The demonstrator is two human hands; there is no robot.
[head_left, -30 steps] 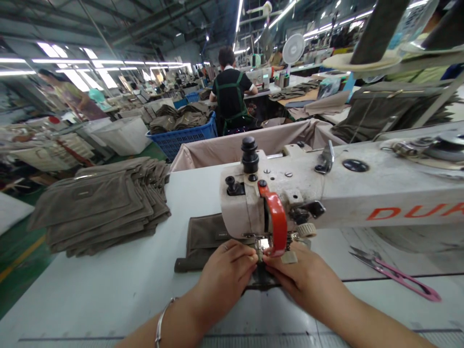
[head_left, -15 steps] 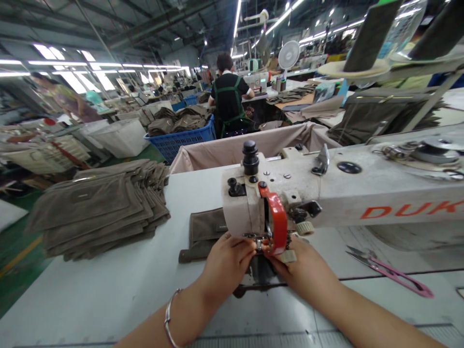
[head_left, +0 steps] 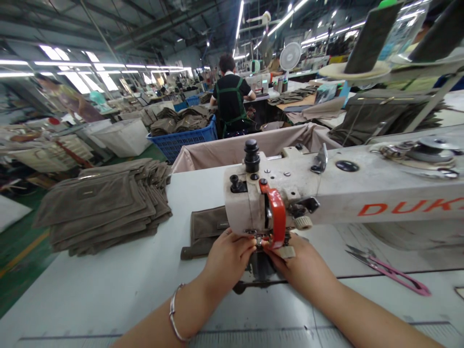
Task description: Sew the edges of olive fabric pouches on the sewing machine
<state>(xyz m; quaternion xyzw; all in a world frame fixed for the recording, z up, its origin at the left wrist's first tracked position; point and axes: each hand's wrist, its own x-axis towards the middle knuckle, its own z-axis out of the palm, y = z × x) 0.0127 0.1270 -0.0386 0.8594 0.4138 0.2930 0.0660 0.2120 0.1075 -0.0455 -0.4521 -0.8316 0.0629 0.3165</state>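
A grey-brown fabric piece (head_left: 206,224) with a small label lies flat on the white table, partly under the head of a sewing machine (head_left: 337,203). My left hand (head_left: 226,256), with a silver bangle at its wrist, pinches the work just left of the presser foot. On the other side my right hand (head_left: 304,263) is closed at the fabric, its fingertips close to the left ones. A red guard (head_left: 278,220) curves in front of the needle area and covers part of my right fingers. The fabric right at the needle is mostly hidden.
To the left sits a stack of similar fabric pieces (head_left: 105,203). Pink-handled thread snips (head_left: 391,273) lie right of my right hand. Behind the table are a cloth-lined bin (head_left: 203,157), a blue crate (head_left: 184,143) and a seated co-worker (head_left: 230,99). Thread cones (head_left: 373,41) stand upper right.
Both hands stay at the needle with almost the same grip. The whole view has shifted slightly; the fabric shows no clear movement.
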